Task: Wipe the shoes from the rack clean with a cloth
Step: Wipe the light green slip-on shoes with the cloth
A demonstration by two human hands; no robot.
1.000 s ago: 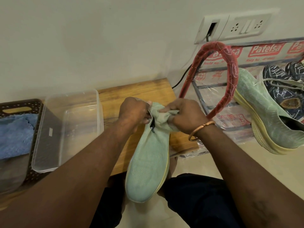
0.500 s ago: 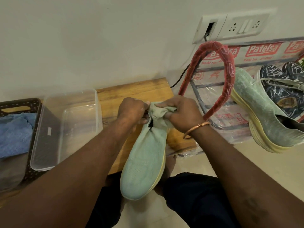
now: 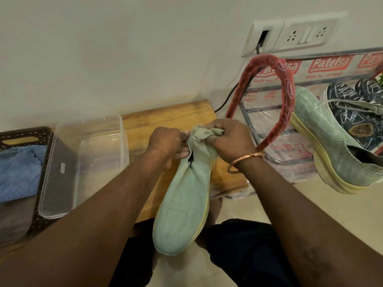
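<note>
A plain off-white wall (image 3: 124, 59) filled the upper part of the view, evenly lit, with only soft shadows. High on the right it carried a white switch-and-socket panel (image 3: 300, 36), and a black cable (image 3: 226, 104) ran down below it. A low wooden bench (image 3: 165, 117) stood along the foot of the wall on a pale floor (image 3: 310, 204). Just right of it stood the rack (image 3: 288, 94), wrapped in printed plastic.

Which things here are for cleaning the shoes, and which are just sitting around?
For the job: mint-green shoe, gripped at its heel end by the left hand and right hand; matching shoe and dark patterned shoes on the shoe rack; blue cloth in the brown basket.
Just lying about: clear plastic tub; wooden board; wall sockets; black cable.
</note>
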